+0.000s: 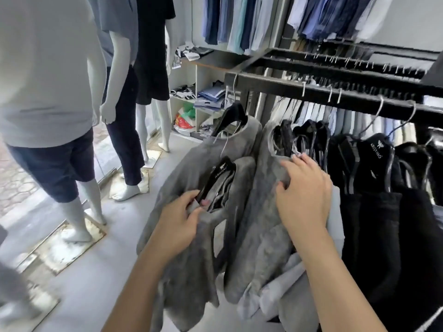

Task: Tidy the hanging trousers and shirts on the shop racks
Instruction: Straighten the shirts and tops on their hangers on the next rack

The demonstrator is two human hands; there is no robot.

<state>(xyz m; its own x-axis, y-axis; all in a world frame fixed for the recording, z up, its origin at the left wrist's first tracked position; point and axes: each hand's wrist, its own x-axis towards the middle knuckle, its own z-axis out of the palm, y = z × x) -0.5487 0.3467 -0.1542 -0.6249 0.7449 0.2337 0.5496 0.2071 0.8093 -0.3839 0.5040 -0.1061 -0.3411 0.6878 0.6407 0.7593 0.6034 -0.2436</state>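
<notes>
Several grey shirts hang at the left end of a black rack rail (275, 88). My left hand (178, 221) grips a grey shirt (182, 178) together with the black hanger (219, 174) inside its collar, and this shirt is tilted away from the rail. My right hand (303, 190) rests with spread fingers on the neighbouring grey shirt (261, 207), which hangs from the rail. Black shirts (383, 207) on black hangers fill the rail to the right.
Mannequins (50, 97) in shorts and trousers stand on floor plates at the left. A shelf unit (199, 92) with folded clothes is behind the rack. More rails (335, 61) of garments and hanging blue shirts (239, 20) lie beyond. Grey floor (91, 279) lies below.
</notes>
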